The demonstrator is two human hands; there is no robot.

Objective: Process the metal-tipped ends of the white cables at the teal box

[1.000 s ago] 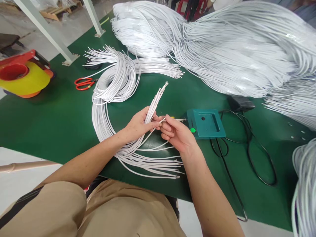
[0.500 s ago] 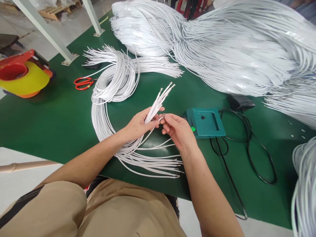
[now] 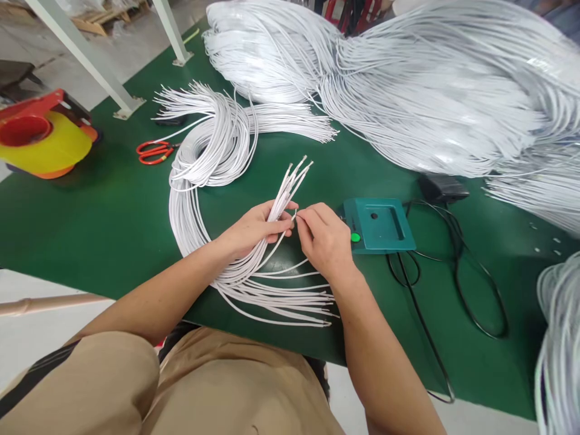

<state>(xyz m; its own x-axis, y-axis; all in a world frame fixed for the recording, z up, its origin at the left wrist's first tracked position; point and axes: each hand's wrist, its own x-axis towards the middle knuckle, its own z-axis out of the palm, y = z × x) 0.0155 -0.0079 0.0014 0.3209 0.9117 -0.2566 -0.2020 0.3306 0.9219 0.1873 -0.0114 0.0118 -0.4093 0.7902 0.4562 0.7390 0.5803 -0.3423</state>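
Note:
A small bunch of white cables [image 3: 281, 202] stands up through my left hand [image 3: 260, 228], whose fingers and thumb are closed around it. The tips of that bunch point away from me and to the right. Beside it my right hand [image 3: 324, 235] is closed in a pinch at the end of a single white cable [image 3: 293, 216]; the very tip is partly hidden by the fingers. More loose cable ends [image 3: 290, 296] fan out on the table below my hands. They come from the curved white cable bundle [image 3: 181, 211] to the left.
A teal device with a green button [image 3: 380, 225] lies right of my right hand, with black cords [image 3: 453, 241] around it. Orange-handled scissors [image 3: 154, 152] lie at left, near a yellow and red tape dispenser [image 3: 45, 136]. Large white cable bundles [image 3: 421, 90] fill the back.
My right hand has turned so its back faces up, still pinching near the cable end. The bunch in my left hand has shifted slightly left and lower.

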